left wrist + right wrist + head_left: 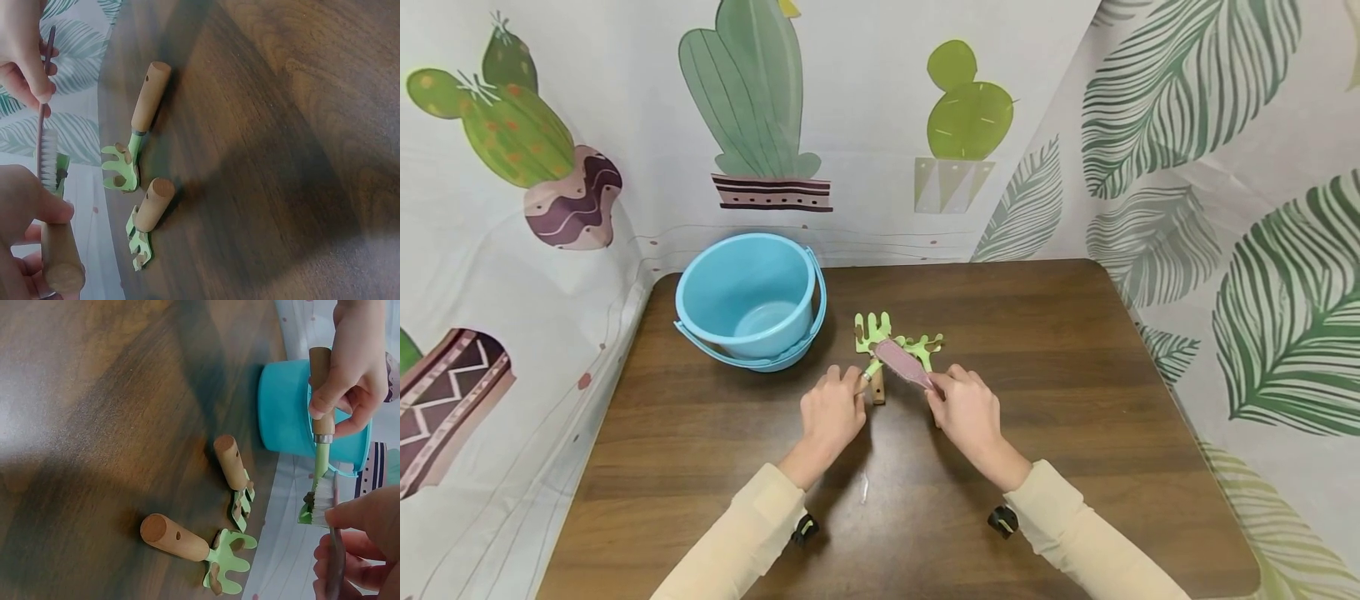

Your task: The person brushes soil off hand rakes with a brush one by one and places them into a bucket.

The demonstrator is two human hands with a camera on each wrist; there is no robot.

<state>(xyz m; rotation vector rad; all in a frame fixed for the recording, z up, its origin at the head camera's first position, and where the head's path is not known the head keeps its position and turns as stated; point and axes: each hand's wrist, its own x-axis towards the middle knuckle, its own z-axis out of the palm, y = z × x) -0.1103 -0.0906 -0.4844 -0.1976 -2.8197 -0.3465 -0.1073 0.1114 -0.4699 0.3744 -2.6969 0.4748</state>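
Note:
My left hand (832, 412) grips the wooden handle (320, 362) of a small garden trowel with a green metal head (305, 515). Brown soil clings to that head, which the brush largely hides in the head view. A pink-backed brush (904, 362) with white bristles is held by my right hand (966, 412), thumb and fingers pinching it. Its bristles (324, 503) touch the soiled trowel head. Two green garden forks with wooden handles lie beneath: a left one (871, 329) and a right one (925, 346). Both have brown patches on their prongs.
A light blue bucket (752, 287) stands at the table's back left, its handle hanging down in front. The brown wooden table (1045, 333) ends at the patterned cloth (865, 150) behind. A small pale mark (864, 487) shows on the tabletop between the forearms.

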